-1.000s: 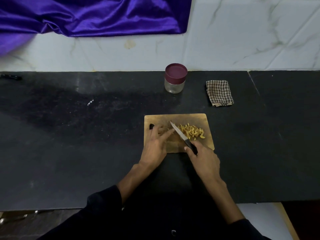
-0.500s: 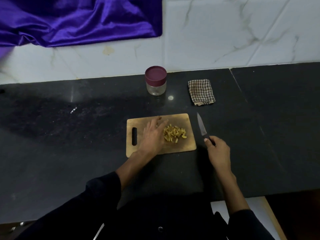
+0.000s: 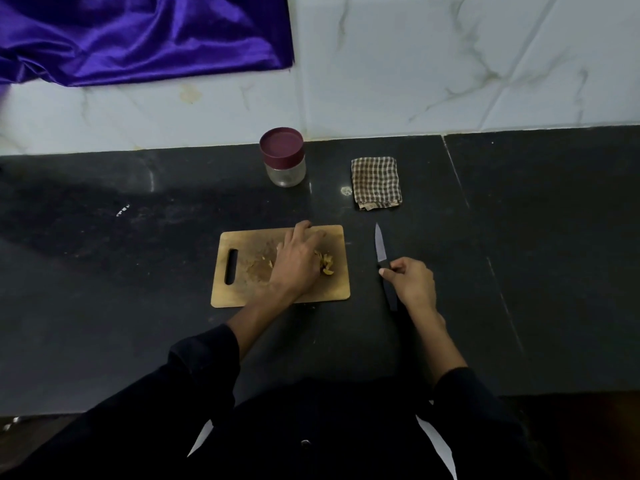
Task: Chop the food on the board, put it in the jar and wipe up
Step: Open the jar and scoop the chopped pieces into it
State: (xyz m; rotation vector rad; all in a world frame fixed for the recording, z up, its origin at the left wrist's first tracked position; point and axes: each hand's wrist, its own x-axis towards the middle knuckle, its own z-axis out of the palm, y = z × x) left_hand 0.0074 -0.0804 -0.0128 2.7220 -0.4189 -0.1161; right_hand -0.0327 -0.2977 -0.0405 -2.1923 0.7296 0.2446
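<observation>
Our left hand (image 3: 298, 263) curls its fingers (image 3: 304, 227) over the chopped food (image 3: 327, 265) on the cutting board (image 3: 242, 271), gathering it. Our right hand (image 3: 412, 282) grips the handle of the knife (image 3: 381, 249), which lies on the tabletop (image 3: 138, 323) just beside the board.

Risks, as we judge them:
- Pieces may spill past the board's right edge if we scoop loosely.
- The jar (image 3: 284, 157) is lidded and well apart from the board; carrying loose pieces there invites drops.
- The exposed blade lies near our working path.

Count: one board, one knife, one jar, one checked cloth (image 3: 376, 183), one food pile.
</observation>
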